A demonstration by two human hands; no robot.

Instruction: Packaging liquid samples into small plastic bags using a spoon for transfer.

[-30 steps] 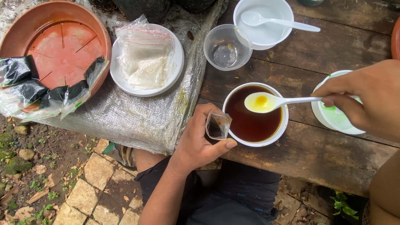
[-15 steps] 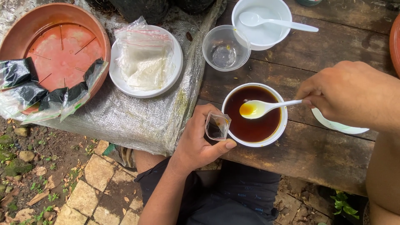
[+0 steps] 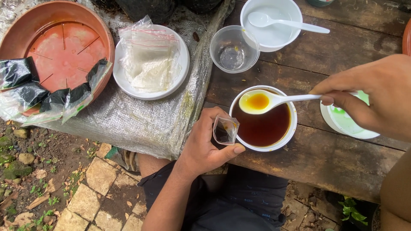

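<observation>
Head view: the landmark is the white bowl (image 3: 263, 117) of dark brown liquid, standing on the wooden counter (image 3: 325, 158) near its front edge. The left hand (image 3: 209, 143) sits just left of this bowl, fingers curled round a small clear plastic bag (image 3: 225, 129), pinching it so that its mouth stands open and upward, touching or nearly touching the bowl's rim; held that way it looks ready to take liquid. The right hand (image 3: 372, 94) reaches in from the right of the bowl, closed on the handle of a white plastic spoon (image 3: 274, 100). The spoon is kept level over the liquid, with a small pool of amber liquid in its scoop, probably so nothing spills.

Right of the bowl, partly under the right hand, lies a white lid (image 3: 346, 124) smeared with green. Behind the bowl stands an empty clear plastic cup (image 3: 233, 49), and farther back to the right an empty white bowl (image 3: 272, 21) with a second white spoon (image 3: 287, 23) resting in it. Well to the left of the landmark bowl, on a silvery sheet (image 3: 141, 124), a white plate (image 3: 147, 62) holds a stack of empty clear bags (image 3: 147, 57). Farther left, a terracotta saucer (image 3: 55, 49) carries clear bags with dark contents (image 3: 43, 92) draped over its rim.
</observation>
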